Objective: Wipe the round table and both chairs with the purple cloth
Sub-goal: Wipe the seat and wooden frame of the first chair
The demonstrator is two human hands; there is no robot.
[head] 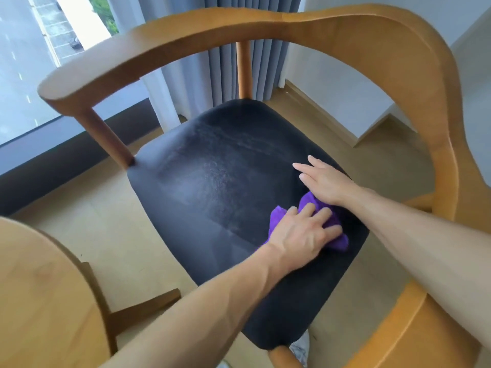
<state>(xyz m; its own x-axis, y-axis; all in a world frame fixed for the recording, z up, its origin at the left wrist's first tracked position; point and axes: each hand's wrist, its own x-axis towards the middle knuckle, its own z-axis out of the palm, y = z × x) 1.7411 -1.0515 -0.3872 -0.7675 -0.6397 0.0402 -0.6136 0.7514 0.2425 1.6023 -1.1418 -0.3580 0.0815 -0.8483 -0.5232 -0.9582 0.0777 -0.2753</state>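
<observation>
The purple cloth (335,236) lies bunched on the black seat (212,181) of the wooden chair (372,43), near the seat's right edge and toward its front right corner. The left hand (300,235) lies flat on top of it, fingers spread and only slightly bent, pressing it down, not pinching it. The right hand (322,181) rests just beyond the cloth on the same right edge, fingers straight and close together; its wrist looks to touch the cloth's far lobe.

Judging from this, the cloth is held by pressure alone, so a quick stroke could let it slide out from under the palm, or roll up tighter so that little fabric meets the leather. So close to the edge, a sweep to the right could push it off the seat onto the floor (93,208). The curved armrest and back still need wiping and could easily be skipped.

Most of the cloth is hidden under the left hand, so its folds cannot be read. Only a piece of the round worktop (39,288) shows at the lower left corner, the second chair is out of view, and whether streaks on the seat are damp or glare is unclear.
</observation>
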